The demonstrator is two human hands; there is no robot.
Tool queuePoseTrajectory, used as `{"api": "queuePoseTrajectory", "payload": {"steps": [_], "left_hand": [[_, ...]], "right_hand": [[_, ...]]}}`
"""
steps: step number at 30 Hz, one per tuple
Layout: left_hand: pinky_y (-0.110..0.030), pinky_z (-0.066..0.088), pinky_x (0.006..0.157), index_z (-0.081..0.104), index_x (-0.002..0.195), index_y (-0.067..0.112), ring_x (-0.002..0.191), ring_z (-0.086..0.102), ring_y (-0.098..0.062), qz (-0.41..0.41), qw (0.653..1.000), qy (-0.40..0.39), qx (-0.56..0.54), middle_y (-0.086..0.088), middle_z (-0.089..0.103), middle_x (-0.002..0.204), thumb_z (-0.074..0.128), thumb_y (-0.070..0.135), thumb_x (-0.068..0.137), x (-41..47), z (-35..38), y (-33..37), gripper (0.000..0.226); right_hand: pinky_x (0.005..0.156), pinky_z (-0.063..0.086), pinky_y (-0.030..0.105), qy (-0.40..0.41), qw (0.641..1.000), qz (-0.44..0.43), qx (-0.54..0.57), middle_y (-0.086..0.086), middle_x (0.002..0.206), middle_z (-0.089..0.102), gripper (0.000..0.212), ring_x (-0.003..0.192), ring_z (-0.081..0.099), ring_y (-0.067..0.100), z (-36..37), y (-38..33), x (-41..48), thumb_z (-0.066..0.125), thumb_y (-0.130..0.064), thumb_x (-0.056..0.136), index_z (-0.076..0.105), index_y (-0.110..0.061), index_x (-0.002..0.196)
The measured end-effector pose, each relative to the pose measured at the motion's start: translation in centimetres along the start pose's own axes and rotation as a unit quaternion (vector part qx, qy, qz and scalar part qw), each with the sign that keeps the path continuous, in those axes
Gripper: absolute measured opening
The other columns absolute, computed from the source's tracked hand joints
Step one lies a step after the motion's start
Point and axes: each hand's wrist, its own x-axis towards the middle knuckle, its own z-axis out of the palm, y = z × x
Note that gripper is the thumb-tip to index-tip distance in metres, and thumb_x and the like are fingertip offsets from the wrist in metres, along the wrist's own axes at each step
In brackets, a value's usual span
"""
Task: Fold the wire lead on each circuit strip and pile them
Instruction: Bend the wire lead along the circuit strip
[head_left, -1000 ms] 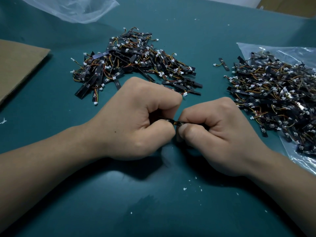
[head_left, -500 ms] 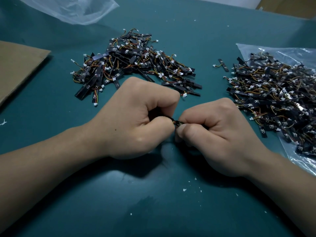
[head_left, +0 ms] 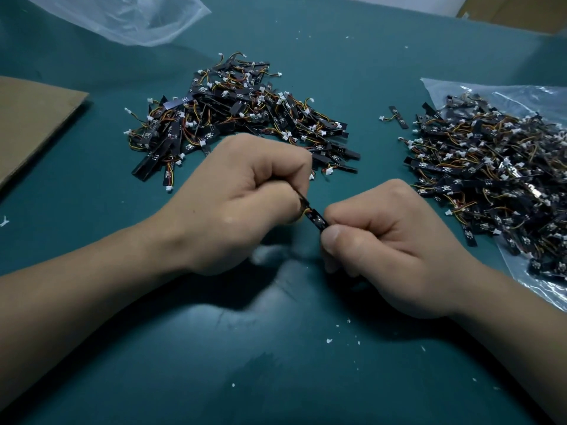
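Observation:
Both hands hold one small black circuit strip (head_left: pixel 315 217) just above the teal table. My left hand (head_left: pixel 242 204) grips its upper end with curled fingers, and orange and yellow wire shows at the thumb. My right hand (head_left: pixel 386 243) pinches the lower end between thumb and forefinger. Most of the strip is hidden inside the fists. Behind my left hand lies a pile of strips with folded leads (head_left: pixel 242 115). Another heap of strips (head_left: pixel 497 173) lies to the right on a clear plastic bag (head_left: pixel 521 93).
One loose strip (head_left: pixel 398 117) lies between the two heaps. A brown cardboard sheet (head_left: pixel 33 124) covers the left edge of the teal table (head_left: pixel 276 363). A crumpled clear bag (head_left: pixel 129 16) sits at the back left. White crumbs dot the mat near me.
My hands have drawn slightly apart and my left hand has lifted, so more of the black strip shows between them, now slanting down toward my right thumb.

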Motion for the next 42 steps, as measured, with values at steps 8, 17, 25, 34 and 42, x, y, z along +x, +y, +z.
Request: {"api": "queuePoseTrajectory", "payload": {"steps": [8, 17, 25, 34, 42], "left_hand": [[-0.021, 0.020, 0.045, 0.056, 0.058, 0.012, 0.050, 0.020, -0.021, -0.115, 0.966, 0.138, -0.189, -0.002, 0.027, 0.049, 0.037, 0.014, 0.085, 0.9, -0.1, -1.8, 0.034], [-0.019, 0.020, 0.043, 0.054, 0.057, 0.010, 0.044, 0.025, -0.012, -0.121, 0.965, 0.135, -0.188, 0.000, 0.028, 0.046, 0.037, 0.006, 0.082, 0.8, 0.0, -1.6, 0.031], [-0.019, 0.020, 0.044, 0.056, 0.057, 0.012, 0.044, 0.025, -0.012, -0.127, 0.965, 0.139, -0.184, 0.002, 0.031, 0.044, 0.039, 0.004, 0.079, 0.8, 0.1, -1.4, 0.029], [-0.024, 0.026, 0.047, 0.065, 0.074, 0.017, 0.048, 0.034, -0.017, -0.129, 0.977, 0.127, -0.108, -0.001, 0.045, 0.051, 0.047, 0.005, 0.077, 0.7, 0.3, -1.5, 0.022], [-0.022, 0.043, 0.054, 0.070, 0.107, 0.024, 0.054, 0.053, -0.012, -0.129, 0.987, 0.093, -0.020, 0.007, 0.061, 0.067, 0.060, 0.025, 0.088, 0.5, 0.6, -1.0, 0.021]], "right_hand": [[0.049, 0.034, 0.020, 0.264, 0.928, 0.070, 0.252, -0.006, 0.066, 0.058, 0.027, 0.056, 0.040, 0.016, 0.0, 1.3, 0.9, 0.048, -0.014, 0.104, 0.064, -0.023, 0.124], [0.118, 0.023, 0.036, 0.071, 0.960, 0.119, -0.243, -0.002, 0.152, 0.044, 0.051, 0.143, 0.033, 0.018, 1.4, 0.4, 1.0, 0.050, -0.046, 0.095, 0.061, -0.028, 0.141], [0.109, 0.023, 0.031, 0.056, 0.956, 0.121, -0.261, -0.008, 0.141, 0.049, 0.048, 0.135, 0.038, 0.016, 1.4, 0.1, 1.2, 0.048, -0.043, 0.096, 0.061, -0.022, 0.137], [0.109, 0.034, 0.037, 0.118, 0.968, 0.092, -0.203, -0.008, 0.132, 0.057, 0.040, 0.126, 0.049, 0.015, 1.3, 0.5, 1.0, 0.055, -0.030, 0.095, 0.066, -0.019, 0.132], [0.075, 0.045, 0.010, 0.259, 0.962, 0.060, -0.059, -0.015, 0.090, 0.073, 0.017, 0.083, 0.066, 0.003, 0.5, 0.8, 0.8, 0.078, -0.007, 0.088, 0.075, -0.023, 0.092]]}}
